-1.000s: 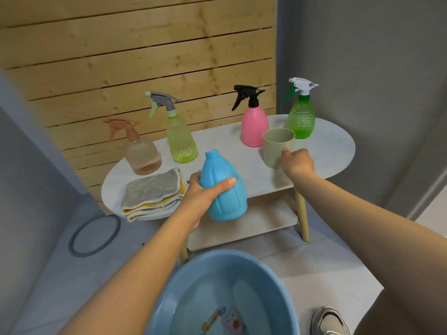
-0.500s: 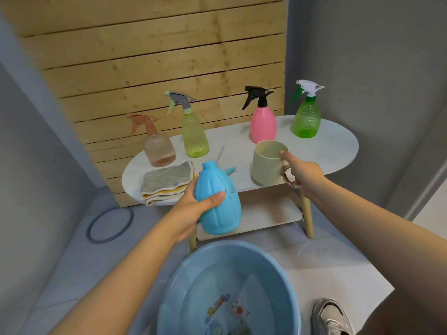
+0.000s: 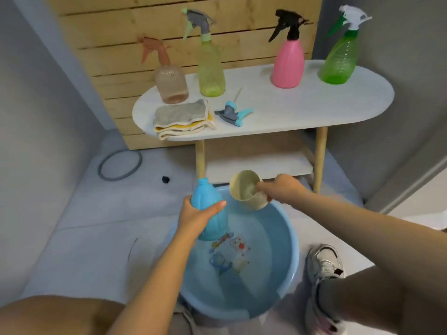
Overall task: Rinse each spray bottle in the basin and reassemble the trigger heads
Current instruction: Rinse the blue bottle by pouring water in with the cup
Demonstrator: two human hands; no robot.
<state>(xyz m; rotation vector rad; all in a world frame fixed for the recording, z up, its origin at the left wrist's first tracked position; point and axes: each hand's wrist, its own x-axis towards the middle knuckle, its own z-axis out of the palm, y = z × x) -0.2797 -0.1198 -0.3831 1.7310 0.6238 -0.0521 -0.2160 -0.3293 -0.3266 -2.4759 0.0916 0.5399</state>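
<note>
Blue bottle (image 3: 210,215), headless, sits low in the centre of the frame over the basin (image 3: 289,250), the left hand (image 3: 193,217) clamped round its body. Just right of it, the right hand (image 3: 281,191) has its grip closed on a tilted beige cup (image 3: 244,189). Its trigger head (image 3: 233,113) lies on the white surface (image 3: 314,107) above.

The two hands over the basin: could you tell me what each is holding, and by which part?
The left hand grips the blue bottle around its body; the right hand holds the beige cup at its side.
</note>
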